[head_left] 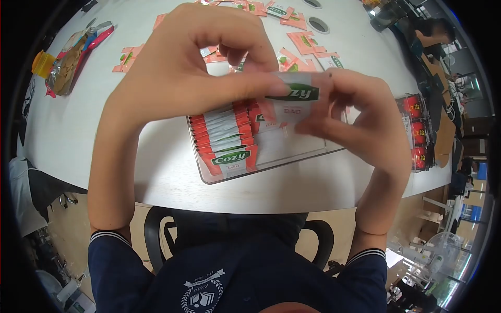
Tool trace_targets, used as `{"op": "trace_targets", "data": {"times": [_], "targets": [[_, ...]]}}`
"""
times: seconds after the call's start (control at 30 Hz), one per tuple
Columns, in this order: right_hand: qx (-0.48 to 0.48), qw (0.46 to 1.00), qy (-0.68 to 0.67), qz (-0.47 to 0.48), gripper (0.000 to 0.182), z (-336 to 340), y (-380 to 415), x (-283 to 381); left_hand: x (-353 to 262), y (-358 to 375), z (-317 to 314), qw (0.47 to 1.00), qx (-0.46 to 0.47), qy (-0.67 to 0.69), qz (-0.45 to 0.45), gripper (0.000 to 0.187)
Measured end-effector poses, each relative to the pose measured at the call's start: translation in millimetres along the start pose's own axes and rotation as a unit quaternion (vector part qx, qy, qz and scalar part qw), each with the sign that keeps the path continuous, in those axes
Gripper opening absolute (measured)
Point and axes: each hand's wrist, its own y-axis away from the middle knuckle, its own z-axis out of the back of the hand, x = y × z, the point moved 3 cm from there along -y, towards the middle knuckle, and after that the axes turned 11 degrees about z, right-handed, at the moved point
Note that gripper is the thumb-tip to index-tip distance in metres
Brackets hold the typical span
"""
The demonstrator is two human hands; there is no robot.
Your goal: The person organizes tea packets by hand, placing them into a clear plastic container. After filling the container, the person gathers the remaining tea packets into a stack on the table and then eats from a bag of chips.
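A "Cozy" sachet (291, 108) with a green label on white and pink is held up in front of me, above the tray. My left hand (201, 65) pinches its upper left part between thumb and fingers. At the sachet's right edge, the fingers of my right hand (368, 117) are closed on it, slightly blurred. Below, a clear plastic tray (300, 159) carries an overlapping row of similar sachets (224, 138) along its left side. Another sachet (259, 121) begins a second column beside them, partly hidden behind the held one.
Loose pink sachets (302, 43) lie scattered across the far part of the white table (162, 172). A roll of tape (318, 25) is at the back. Crumpled packaging (70, 62) lies far left, and a pack of red containers (417, 133) stands at the right edge.
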Motion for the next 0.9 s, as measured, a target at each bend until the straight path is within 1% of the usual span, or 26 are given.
{"op": "trace_targets", "data": {"times": [0.03, 0.07, 0.13, 0.23, 0.33, 0.43, 0.53, 0.63, 0.7, 0.8, 0.87, 0.9], "targets": [[-0.003, 0.999, 0.039, 0.034, 0.034, 1.4, -0.8, 4.3, -1.0, 0.6, -0.6, 1.0, 0.004, -0.012, 0.006, 0.018], [-0.008, 0.995, 0.078, 0.068, 0.034, 2.8, -1.4, 8.6, 0.3, 2.4, -3.4, 1.0, -0.005, 0.009, 0.009, 0.018], [-0.033, 0.994, 0.074, 0.077, 0.032, 3.4, -0.2, 11.2, 5.2, 7.8, -11.8, 0.998, -0.023, 0.049, 0.016, 0.017], [-0.044, 0.99, 0.077, 0.105, 0.028, 2.4, 2.5, 3.3, 3.0, 8.4, -14.2, 0.998, -0.022, 0.054, 0.009, 0.018], [-0.009, 0.996, 0.071, 0.045, 0.023, -4.0, 2.2, 0.7, 3.9, 7.7, -12.9, 0.999, -0.001, 0.047, 0.011, 0.017], [-0.005, 0.997, 0.067, 0.031, 0.015, -14.9, 2.6, -5.9, 6.6, 0.0, -0.9, 1.0, -0.014, 0.017, -0.008, 0.018], [-0.002, 0.994, 0.104, 0.016, 0.015, -22.4, 1.5, -8.5, 24.6, 1.4, -2.3, 0.998, -0.011, 0.062, 0.02, 0.02], [0.007, 0.985, 0.166, 0.04, 0.017, -28.2, 2.7, -12.2, 29.9, 2.4, -2.9, 0.997, -0.013, 0.07, 0.031, 0.021], [0.01, 0.982, 0.181, 0.045, 0.019, -32.2, 2.4, -12.3, 31.3, 3.2, -3.6, 0.997, -0.021, 0.073, 0.031, 0.021], [0.008, 0.974, 0.222, 0.051, 0.021, -34.1, 2.3, -8.3, 14.3, -1.9, 1.6, 0.998, -0.03, 0.055, 0.025, 0.021], [0.006, 0.968, 0.246, 0.054, 0.022, -34.8, 3.0, -6.0, 14.7, -2.0, 2.1, 0.998, -0.033, 0.052, 0.019, 0.021], [0.005, 0.966, 0.254, 0.057, 0.022, -35.4, 3.7, -5.3, 25.8, 0.6, -0.8, 0.998, -0.033, 0.059, 0.016, 0.021]]}}
